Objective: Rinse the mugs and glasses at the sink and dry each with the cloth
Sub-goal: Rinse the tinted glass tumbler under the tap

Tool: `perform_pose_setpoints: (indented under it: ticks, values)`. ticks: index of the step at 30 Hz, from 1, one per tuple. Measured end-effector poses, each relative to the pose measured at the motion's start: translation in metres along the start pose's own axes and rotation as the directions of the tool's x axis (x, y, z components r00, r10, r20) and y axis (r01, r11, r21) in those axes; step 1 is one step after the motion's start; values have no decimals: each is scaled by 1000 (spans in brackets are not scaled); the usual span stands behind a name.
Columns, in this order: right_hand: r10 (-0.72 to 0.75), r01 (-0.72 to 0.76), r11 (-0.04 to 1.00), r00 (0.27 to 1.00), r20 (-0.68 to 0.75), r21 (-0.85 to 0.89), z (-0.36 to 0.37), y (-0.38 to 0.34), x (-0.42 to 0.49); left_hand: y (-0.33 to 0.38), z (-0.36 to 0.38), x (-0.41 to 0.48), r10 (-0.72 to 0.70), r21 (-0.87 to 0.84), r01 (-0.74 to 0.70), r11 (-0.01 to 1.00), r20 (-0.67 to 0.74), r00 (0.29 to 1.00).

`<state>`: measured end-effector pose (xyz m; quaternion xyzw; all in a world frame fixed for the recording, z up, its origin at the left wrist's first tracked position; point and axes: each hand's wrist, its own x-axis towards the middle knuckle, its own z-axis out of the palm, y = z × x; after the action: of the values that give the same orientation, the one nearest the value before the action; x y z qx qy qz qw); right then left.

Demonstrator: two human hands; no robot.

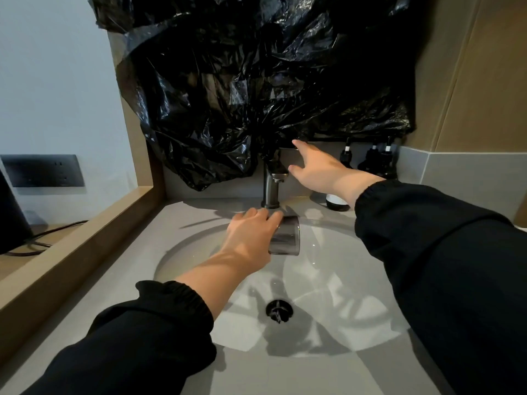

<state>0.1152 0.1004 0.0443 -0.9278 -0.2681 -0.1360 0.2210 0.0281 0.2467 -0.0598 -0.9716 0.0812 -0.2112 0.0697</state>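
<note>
The left hand (251, 235) is curled round a smoky glass (285, 238), which is held over the white sink (342, 280) just below the tap (271, 189). The tap's lever (285, 158) is touched by the right hand (316, 169), with the fingers stretched out. Dark bottles (373, 163) are seen just beyond.

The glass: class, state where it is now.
In the head view, centre, the left hand holds the glass over the sink, just in front of the tap.

Crumpled black plastic sheeting (256, 81) hangs over the wall behind the back edge of the bench (99, 303). Dark pump bottles (376, 163) stand at its back right corner. Beyond the left edge, past a wooden ledge (85, 232), are a dark wall socket panel (42, 170) and a black cable (51, 232).
</note>
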Motion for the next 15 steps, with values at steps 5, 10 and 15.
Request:
perform_pose_setpoints:
  ticks: [5, 10, 15]
  values:
    - [63, -62, 996, 998, 11, -62, -10, 10, -44, 25, -10, -3, -274, -613, 293, 734, 127, 953]
    - [96, -97, 968, 995, -15, -230, -45, 28, -102, 76, -22, 1, -317, -877, 231, 420, 97, 943]
    - [131, -176, 966, 965, -227, -191, -105, 53, -162, 138, -41, 12, -370, -928, 153, 340, 18, 929]
